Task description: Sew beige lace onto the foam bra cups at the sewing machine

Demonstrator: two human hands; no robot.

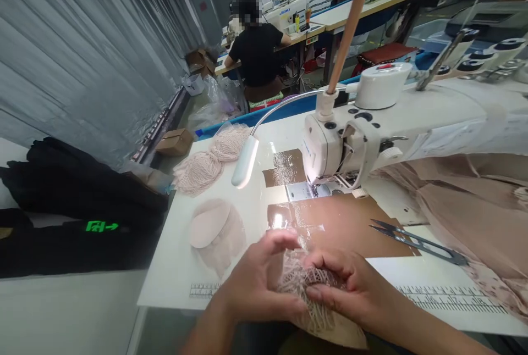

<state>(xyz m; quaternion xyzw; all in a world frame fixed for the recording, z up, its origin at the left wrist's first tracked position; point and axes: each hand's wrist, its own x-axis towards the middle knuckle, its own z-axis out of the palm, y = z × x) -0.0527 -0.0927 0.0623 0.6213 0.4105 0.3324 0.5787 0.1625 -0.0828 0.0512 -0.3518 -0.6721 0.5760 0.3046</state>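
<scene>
A beige, ribbed lace cup piece (pixel 322 311) is at the table's front edge, between my two hands. My left hand (pixel 262 278) curves round its left side, thumb in front and fingers at the back. From the right, my right hand (pixel 350 281) pinches the lace between thumb and fingertips. Behind my hands a brown plate (pixel 334 223) covers the sewing bed. Dark thread snips (pixel 424 245) lie on its right end. The white sewing machine (pixel 325 146) stands just beyond.
Pale round fabric pieces (pixel 210 226) lie on the white table (pixel 173 267) at left, with lace cups (pixel 200 171) behind them. A lamp (pixel 246 162) overhangs the table. Beige fabric (pixel 466 195) is heaped at right. A person in black (pixel 258 53) sits at a machine farther off.
</scene>
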